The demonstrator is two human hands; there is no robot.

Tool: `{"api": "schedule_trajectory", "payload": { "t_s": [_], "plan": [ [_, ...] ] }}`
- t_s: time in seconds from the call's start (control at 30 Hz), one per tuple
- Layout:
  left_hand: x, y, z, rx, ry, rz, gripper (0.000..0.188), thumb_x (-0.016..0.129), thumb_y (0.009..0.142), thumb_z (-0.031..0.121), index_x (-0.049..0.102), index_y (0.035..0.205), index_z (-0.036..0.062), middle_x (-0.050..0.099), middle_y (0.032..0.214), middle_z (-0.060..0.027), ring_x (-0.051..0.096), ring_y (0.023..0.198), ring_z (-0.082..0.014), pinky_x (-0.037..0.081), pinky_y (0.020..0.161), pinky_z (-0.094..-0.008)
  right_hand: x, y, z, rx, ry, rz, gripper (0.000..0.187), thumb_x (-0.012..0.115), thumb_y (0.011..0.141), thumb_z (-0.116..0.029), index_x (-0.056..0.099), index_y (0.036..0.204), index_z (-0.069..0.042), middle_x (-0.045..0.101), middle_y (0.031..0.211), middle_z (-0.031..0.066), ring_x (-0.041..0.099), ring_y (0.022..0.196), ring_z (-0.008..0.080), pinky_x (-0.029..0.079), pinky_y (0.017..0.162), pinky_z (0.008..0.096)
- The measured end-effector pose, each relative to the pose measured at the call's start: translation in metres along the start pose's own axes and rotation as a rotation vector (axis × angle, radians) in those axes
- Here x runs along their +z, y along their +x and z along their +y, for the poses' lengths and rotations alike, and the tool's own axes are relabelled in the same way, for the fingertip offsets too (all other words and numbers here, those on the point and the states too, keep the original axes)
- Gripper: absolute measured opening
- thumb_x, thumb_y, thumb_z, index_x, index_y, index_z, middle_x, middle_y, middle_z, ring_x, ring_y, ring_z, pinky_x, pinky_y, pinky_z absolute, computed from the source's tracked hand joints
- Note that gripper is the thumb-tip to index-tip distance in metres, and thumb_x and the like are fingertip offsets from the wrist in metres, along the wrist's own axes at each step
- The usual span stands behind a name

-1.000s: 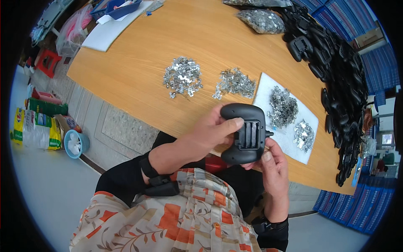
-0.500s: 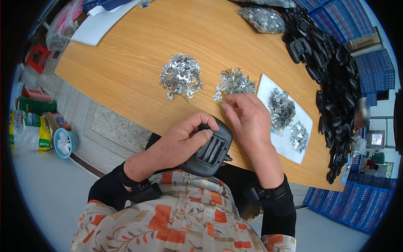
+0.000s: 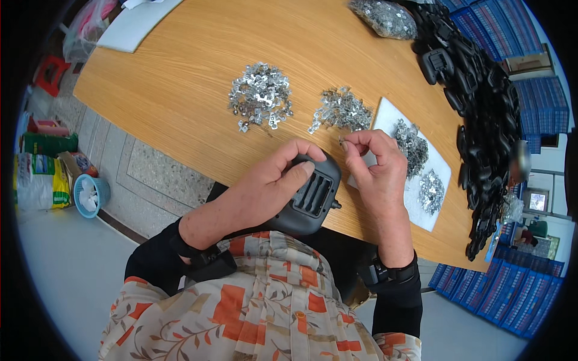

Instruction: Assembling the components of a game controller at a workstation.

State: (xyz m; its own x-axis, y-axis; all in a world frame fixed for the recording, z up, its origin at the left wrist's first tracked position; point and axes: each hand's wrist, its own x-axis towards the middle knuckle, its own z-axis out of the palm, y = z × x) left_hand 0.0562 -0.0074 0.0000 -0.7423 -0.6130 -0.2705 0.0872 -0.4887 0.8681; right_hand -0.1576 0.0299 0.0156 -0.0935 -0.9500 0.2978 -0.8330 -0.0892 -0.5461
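Note:
My left hand [image 3: 283, 177] is closed around the top of a black plastic housing [image 3: 308, 225], which leans at the table's near edge. Its slotted battery compartment [image 3: 316, 191] faces up, and a small knob sticks out of its right side. To the right of it, my right hand [image 3: 378, 163] pinches a small metal clip [image 3: 342, 141] between thumb and forefinger. Just beyond that hand lies a pile of small metal clips [image 3: 342, 110]. A larger heap of shiny metal pieces [image 3: 260, 95] is farther left.
On the right, a white foam sheet [image 3: 388, 111] carries two more piles of metal parts. Many black housings [image 3: 475, 108] are heaped along the table's right side. A plastic bag of metal parts [image 3: 383, 19] lies at the back. Stacked blue trays [image 3: 494, 292] stand beyond the table.
My right hand has drawn back to the right from the clip pile, now with a small clip pinched in its fingers. My left hand keeps hold of the housing.

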Motion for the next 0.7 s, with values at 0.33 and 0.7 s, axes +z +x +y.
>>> {"api": "schedule_trajectory", "payload": {
  "t_s": [0.33,0.7],
  "plan": [
    [0.009,0.007,-0.006,0.137,0.153,0.048,0.027,0.044,0.107,0.01,0.051,0.133,0.0096,0.059,0.099,0.0013,0.055,0.082,-0.0028,0.049,0.073,-0.0202,0.005,-0.005,0.016,-0.176,-0.113,0.024,0.011,0.078,0.078,-0.009,0.07,0.086,-0.011,0.068,0.081,0.0032,0.064,0.081,0.0243,0.042,0.076,0.0381],
    [0.01,0.002,-0.007,0.037,0.125,0.13,0.032,0.052,0.104,0.007,0.049,0.136,0.007,0.061,0.107,-0.0028,0.06,0.093,-0.005,0.052,0.08,-0.0218,-0.051,-0.069,0.042,0.021,-0.142,0.16,0.018,0.076,0.079,-0.006,0.072,0.096,-0.009,0.069,0.088,0.0063,0.063,0.089,0.0269,0.045,0.078,0.0391]
  ]
}}
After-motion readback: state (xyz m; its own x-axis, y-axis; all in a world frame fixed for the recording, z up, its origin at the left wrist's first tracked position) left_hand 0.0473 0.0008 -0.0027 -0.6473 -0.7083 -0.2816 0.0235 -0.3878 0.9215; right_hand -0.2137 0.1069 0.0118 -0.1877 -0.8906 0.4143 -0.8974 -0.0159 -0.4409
